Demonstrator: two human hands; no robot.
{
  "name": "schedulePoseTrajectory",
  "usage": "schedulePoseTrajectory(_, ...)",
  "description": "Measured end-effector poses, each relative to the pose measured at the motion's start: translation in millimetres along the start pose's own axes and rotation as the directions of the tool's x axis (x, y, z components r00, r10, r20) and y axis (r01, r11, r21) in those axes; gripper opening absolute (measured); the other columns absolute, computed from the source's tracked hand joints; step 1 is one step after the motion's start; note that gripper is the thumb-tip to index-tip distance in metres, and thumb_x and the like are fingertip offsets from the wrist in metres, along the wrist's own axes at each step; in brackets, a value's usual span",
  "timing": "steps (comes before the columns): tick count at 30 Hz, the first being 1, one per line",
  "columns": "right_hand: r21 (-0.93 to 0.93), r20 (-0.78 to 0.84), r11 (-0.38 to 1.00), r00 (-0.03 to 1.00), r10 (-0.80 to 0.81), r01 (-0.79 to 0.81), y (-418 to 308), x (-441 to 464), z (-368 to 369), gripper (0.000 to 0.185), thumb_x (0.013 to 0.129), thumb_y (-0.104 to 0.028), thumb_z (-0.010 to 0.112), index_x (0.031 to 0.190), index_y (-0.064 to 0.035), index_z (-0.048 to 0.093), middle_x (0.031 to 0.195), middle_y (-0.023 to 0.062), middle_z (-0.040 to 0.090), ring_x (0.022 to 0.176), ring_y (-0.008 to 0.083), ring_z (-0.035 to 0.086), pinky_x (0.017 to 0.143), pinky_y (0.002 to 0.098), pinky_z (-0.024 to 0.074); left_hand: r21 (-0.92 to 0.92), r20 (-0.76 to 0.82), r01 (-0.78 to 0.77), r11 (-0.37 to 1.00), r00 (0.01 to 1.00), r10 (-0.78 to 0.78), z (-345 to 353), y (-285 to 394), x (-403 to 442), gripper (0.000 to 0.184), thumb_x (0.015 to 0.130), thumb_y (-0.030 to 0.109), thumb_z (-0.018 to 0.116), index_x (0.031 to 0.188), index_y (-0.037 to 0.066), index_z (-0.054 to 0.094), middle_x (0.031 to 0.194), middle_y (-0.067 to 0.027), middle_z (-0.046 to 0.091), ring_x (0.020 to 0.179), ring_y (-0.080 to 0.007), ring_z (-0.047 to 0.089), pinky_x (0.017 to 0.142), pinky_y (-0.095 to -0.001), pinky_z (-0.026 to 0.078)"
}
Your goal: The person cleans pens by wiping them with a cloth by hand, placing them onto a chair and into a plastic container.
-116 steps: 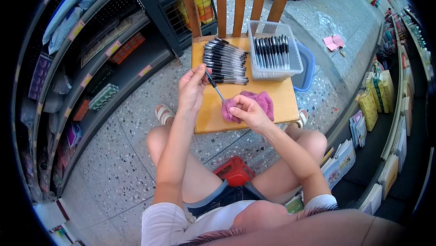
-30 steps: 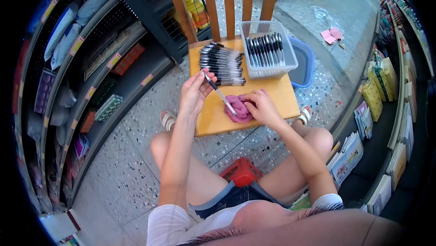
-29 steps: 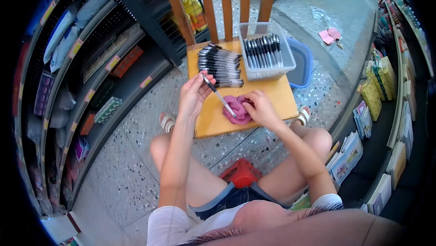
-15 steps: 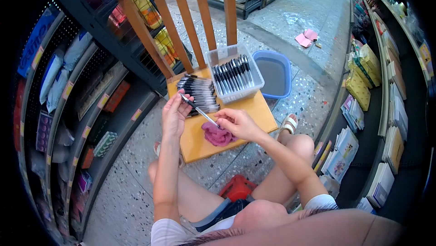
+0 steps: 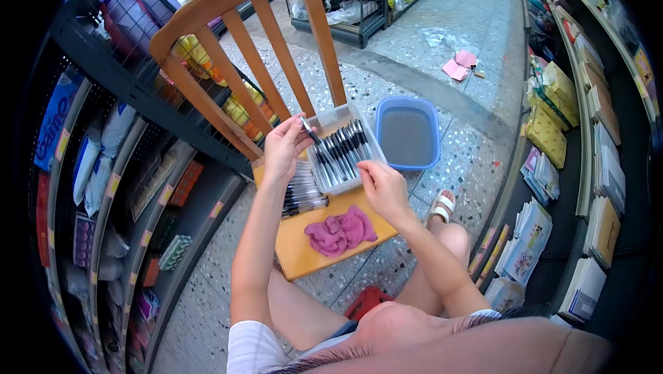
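A black-and-silver ballpoint pen is pinched between the fingers of my left hand, slanting over the clear plastic box. Inside that box, several similar pens lie side by side. My right hand is at the box's front right corner with its fingers closed together; what they grip, if anything, is hidden. Under my left wrist, more pens lie in a row on the wooden chair seat. A crumpled pink cloth rests on the seat nearer to me.
Right behind the box, a blue basin of greyish water stands on the speckled floor. Slatted wood forms the chair back. Stocked shelves line the left and right sides. Pink paper lies farther off.
My left hand has carried the pen from above the pink cloth to over the box. My right hand has left the pen's end and moved to the box's corner. The view has shifted.
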State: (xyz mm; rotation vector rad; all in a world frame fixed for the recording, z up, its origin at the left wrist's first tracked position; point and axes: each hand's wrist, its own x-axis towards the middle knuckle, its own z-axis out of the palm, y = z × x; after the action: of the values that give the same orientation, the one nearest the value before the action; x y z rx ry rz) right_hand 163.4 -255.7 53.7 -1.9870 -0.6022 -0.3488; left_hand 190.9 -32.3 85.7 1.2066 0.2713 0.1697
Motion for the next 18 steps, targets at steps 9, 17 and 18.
schedulePoseTrajectory(9, -0.086, -0.038, 0.993, 0.996, 0.082, -0.085, 10, 19, -15, 0.008, 0.082, -0.009, 0.056, 0.087, -0.0052, 0.059, 0.080, 0.0114, 0.061, 0.073, 0.0312, 0.060, 0.063, 0.0388, 0.0478, 0.235, 0.005, 0.084, 0.968, 0.996, -0.088, 27, -55, 64, 0.018, 0.088, 0.011, 0.057, 0.100, -0.002, 0.059, 0.078, -0.0050, 0.061, 0.068, -0.0125, 0.062, 0.059, -0.0246, 0.053)
schedulePoseTrajectory(17, -0.122, 0.002, 0.990, 0.997, 0.071, -0.070, 15, 21, -1, 0.007, 0.082, -0.010, 0.056, 0.085, -0.0057, 0.059, 0.079, 0.0110, 0.061, 0.074, 0.0302, 0.060, 0.064, 0.0383, 0.0484, 0.417, -0.093, 0.110, 0.902, 0.993, -0.078, 36, -72, 68, 0.019, 0.086, 0.012, 0.059, 0.097, -0.004, 0.061, 0.077, -0.0055, 0.062, 0.063, -0.0101, 0.060, 0.054, -0.0216, 0.051)
schedulePoseTrajectory(18, -0.125, 0.009, 0.990, 0.997, 0.074, -0.072, 14, 21, 0, 0.006, 0.082, -0.010, 0.056, 0.085, -0.0057, 0.059, 0.079, 0.0110, 0.061, 0.074, 0.0301, 0.060, 0.064, 0.0383, 0.0483, 0.463, -0.086, 0.099, 0.881, 0.994, -0.066, 36, -71, 67, 0.019, 0.086, 0.012, 0.059, 0.097, -0.004, 0.062, 0.079, -0.0064, 0.063, 0.062, -0.0101, 0.060, 0.054, -0.0213, 0.051)
